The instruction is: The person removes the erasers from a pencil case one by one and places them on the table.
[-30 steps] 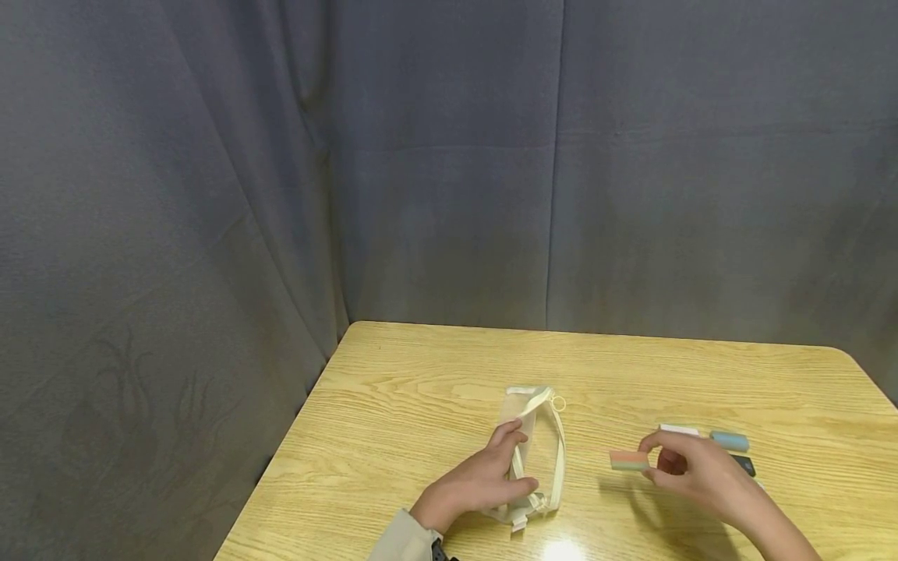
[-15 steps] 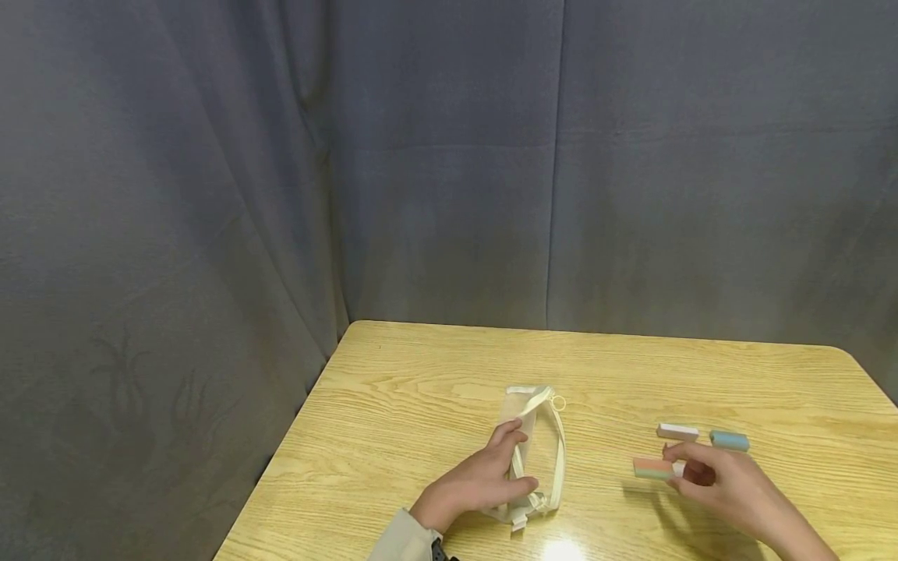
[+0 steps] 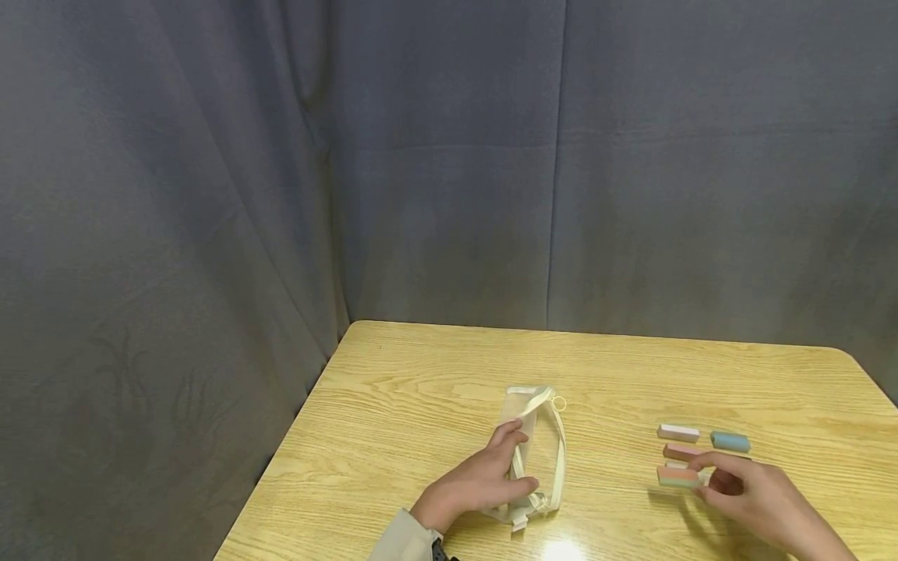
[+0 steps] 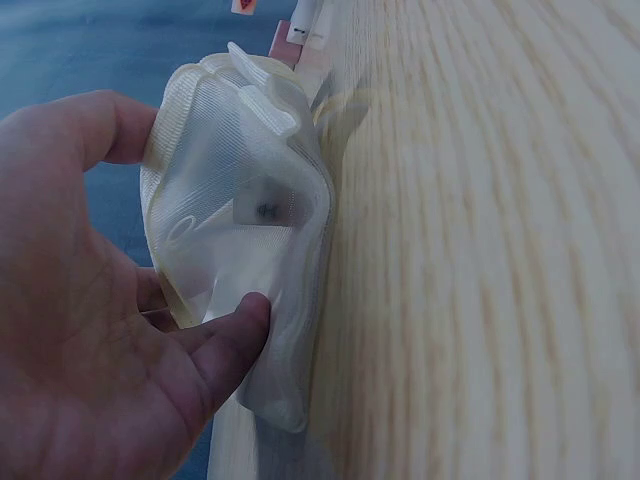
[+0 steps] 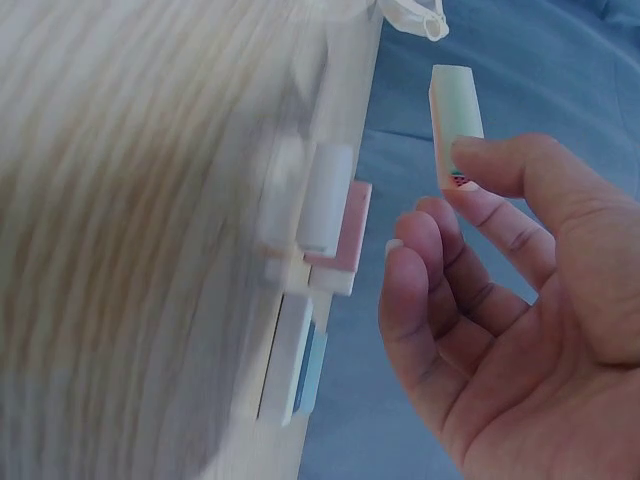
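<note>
My right hand (image 3: 754, 495) pinches a small orange-and-green eraser (image 3: 677, 476) between thumb and index finger, above the table beside other blocks. In the right wrist view the held eraser (image 5: 457, 105) shows its pale green face and a small printed mark, while the remaining fingers curl loosely below. My left hand (image 3: 484, 479) holds a cream mesh pencil case (image 3: 554, 460), its zipped opening spread wide. Seen from the left wrist, the fingers and thumb straddle the mesh case (image 4: 225, 240), with a small dark-printed tag visible through it.
Beyond the held eraser lie a white block (image 3: 678, 432), a blue block (image 3: 730, 442) and a pink block (image 3: 680, 452). Another white block (image 5: 325, 200) lies close by, mostly covered in the head view. A grey curtain (image 3: 449, 195) hangs behind the wooden table (image 3: 421, 374).
My right hand has moved right and slightly nearer with the orange-and-green eraser, uncovering the white block and part of the pink one. The left hand and pencil case have stayed put.
</note>
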`<state>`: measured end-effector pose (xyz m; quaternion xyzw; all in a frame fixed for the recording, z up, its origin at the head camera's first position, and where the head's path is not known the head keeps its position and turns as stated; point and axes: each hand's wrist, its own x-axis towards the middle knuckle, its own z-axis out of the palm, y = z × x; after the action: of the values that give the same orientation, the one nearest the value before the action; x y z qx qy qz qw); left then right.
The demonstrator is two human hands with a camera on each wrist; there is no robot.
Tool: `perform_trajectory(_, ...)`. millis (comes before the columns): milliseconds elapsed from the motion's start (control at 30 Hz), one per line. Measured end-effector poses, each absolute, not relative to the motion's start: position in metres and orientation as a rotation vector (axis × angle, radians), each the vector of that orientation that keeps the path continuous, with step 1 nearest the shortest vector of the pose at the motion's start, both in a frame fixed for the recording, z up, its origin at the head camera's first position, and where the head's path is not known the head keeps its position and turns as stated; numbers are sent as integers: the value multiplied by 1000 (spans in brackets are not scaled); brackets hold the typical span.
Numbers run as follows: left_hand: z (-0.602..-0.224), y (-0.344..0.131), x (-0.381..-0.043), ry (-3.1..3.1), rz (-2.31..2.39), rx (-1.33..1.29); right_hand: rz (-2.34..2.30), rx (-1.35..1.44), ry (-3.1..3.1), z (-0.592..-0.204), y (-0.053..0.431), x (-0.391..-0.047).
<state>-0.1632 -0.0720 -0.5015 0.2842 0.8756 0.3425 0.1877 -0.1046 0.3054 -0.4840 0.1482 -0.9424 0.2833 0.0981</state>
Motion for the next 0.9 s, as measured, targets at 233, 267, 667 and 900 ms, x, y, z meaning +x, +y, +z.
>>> perform_trajectory(233, -501, -72, -163, 2458, 968, 799, 837, 390, -2827, -485, 317, -101)
perform_trajectory(267, -502, -72, -163, 2459, 968, 798, 841, 380, -2835, -485, 318, -100)
perform_trajectory(667, -502, -72, -164, 2450, 972, 804, 840, 257, -2963, -486, 336, -98)
perform_trajectory(900, -502, -72, -164, 2442, 983, 807, 809, 191, -3053, -486, 348, -97)
